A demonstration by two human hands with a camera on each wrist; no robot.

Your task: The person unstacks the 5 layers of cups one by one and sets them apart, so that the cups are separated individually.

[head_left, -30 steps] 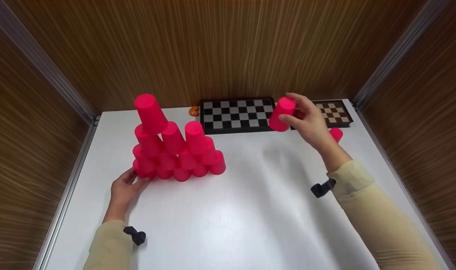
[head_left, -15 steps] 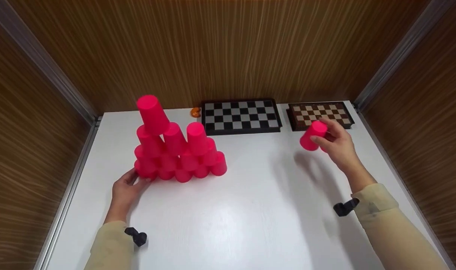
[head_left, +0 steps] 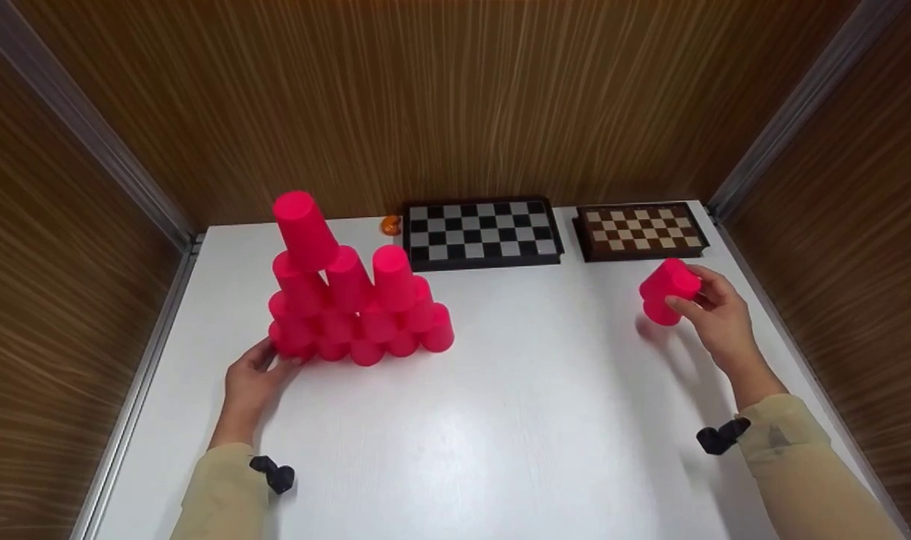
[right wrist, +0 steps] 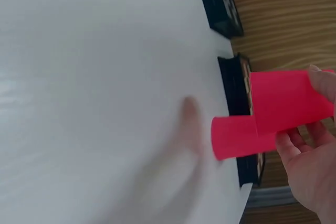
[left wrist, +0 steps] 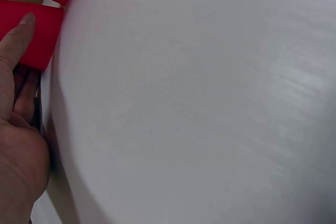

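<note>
On the left stands a pyramid of bright pink upside-down cups (head_left: 376, 326), several rows high, with one cup (head_left: 305, 231) alone on top at its left. My left hand (head_left: 251, 382) holds the lowest left cup (left wrist: 44, 30), thumb along its near side and fingers behind it. At the far right, my right hand (head_left: 721, 315) grips another pink cup (right wrist: 289, 100) between thumb and fingers, its closed end up, raised over its shadow. Just behind, partly hidden by it, one more pink cup (right wrist: 231, 136) stands on the table.
Along the back wall lie a black-and-grey chessboard (head_left: 485, 232), a smaller brown one (head_left: 639, 229) and a small orange object (head_left: 391, 225). Wood-grain walls (head_left: 455, 105) enclose the white table (head_left: 500, 420) at the back and both sides.
My right hand has carried its cup rightward and toward me, from beside the large chessboard to the standing cup at right. The left hand and the pyramid stay in place.
</note>
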